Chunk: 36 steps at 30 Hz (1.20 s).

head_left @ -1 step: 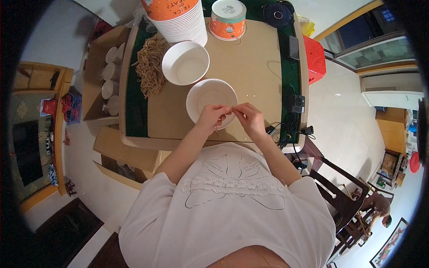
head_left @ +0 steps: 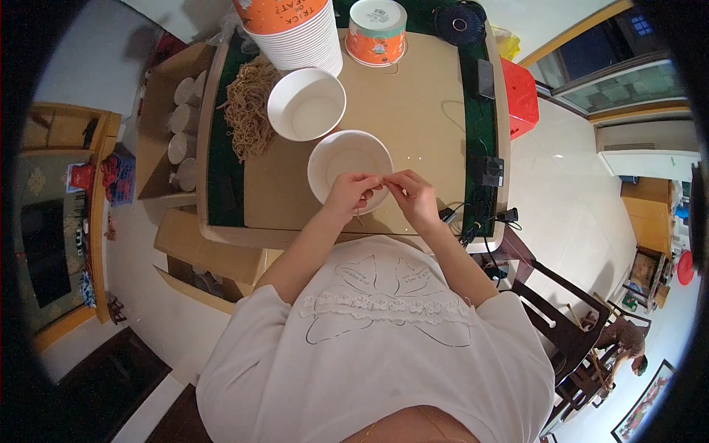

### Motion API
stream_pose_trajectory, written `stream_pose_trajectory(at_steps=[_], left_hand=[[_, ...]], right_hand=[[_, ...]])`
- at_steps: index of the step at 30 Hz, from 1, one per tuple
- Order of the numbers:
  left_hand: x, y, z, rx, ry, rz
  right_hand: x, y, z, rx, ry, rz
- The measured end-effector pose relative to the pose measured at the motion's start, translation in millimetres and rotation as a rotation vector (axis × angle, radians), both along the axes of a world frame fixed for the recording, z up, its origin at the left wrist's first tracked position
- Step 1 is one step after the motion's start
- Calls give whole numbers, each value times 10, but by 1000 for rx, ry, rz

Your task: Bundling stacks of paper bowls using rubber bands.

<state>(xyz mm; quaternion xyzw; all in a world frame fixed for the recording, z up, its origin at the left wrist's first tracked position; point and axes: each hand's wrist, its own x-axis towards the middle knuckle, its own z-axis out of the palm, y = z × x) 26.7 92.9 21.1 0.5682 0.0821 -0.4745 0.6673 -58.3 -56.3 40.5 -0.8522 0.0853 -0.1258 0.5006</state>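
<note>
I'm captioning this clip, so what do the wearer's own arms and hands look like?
The left hand and right hand are ungloved; no watch or bracelet shows. The forearms are bare below loose, short white sleeves. Rings are too small to tell.

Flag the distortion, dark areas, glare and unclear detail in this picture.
Head view: fisheye curvature bows the front edge of the table; head view: black fills the far left and right margins; head view: the floor shows a bright reflection; head view: detail between the fingertips of left hand and right hand is too small to make out.
</note>
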Motion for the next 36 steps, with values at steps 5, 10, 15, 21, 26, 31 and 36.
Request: stream_pose_trajectory(at_steps=[5,10,15,21,26,31,36], left_hand=[[-20,-19,39,4,3,19],[-25,-8,7,90,-110,-25],[-27,-20,84,100,-106,-14],[-66,-16,-87,211,-496,-93],[-60,-25,-133,197,-676,-131],[-62,-45,-20,203,-721,-129],[-84,-47,-3,160,-732,-174]], right_hand=[[10,-15,9,-94,-73,30],[10,-15,-41,325,216,-20],[38,-58,-104,305,211,-17],[43,-62,-109,297,214,-23],[50,-57,-111,277,202,-25],[48,-39,-97,270,183,-32],[56,-11,-68,141,138,-44]])
